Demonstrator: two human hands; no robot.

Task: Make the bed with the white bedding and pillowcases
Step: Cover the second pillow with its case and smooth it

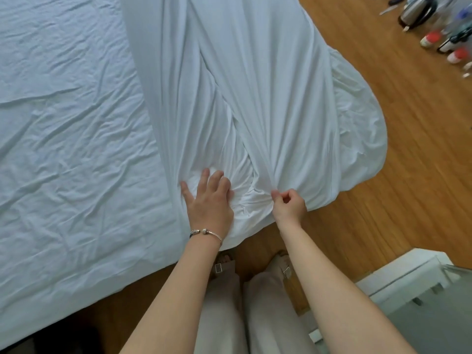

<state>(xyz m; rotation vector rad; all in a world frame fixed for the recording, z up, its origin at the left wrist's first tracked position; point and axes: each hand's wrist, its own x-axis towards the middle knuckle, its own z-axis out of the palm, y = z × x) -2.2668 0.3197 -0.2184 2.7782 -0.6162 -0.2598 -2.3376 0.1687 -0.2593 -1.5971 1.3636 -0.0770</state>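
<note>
Your left hand point(208, 198) lay spread with fingers nearly straight, pressing into the bunched near end of the white duvet cover point(245, 98), while your right hand point(288, 203) pinched a fold of that same cloth between thumb and fingertips. The cover ran in a long twisted band from the far edge of the view to your hands, lying along the right side of the bed and spilling off onto the wooden floor point(383, 226) to the right. The fitted sheet point(71, 123) covered the mattress on the left, wrinkled but in place.

The likeliest trouble was the twist: had you pulled on that one pinched fold, the band would probably have tightened rather than opened, and the thin pinch could have slipped. The part pooled on the floor was at risk of picking up dirt or being stepped on, since your feet point(255, 264) stood just beside its near edge.

At the far right a metal kettle point(415, 8) and several bottles point(449, 44) stood on the floor, blurred, near enough that a wide shake of the cover might have knocked them over. A white cabinet point(408, 277) sat near right, narrowing your room to step back.
</note>
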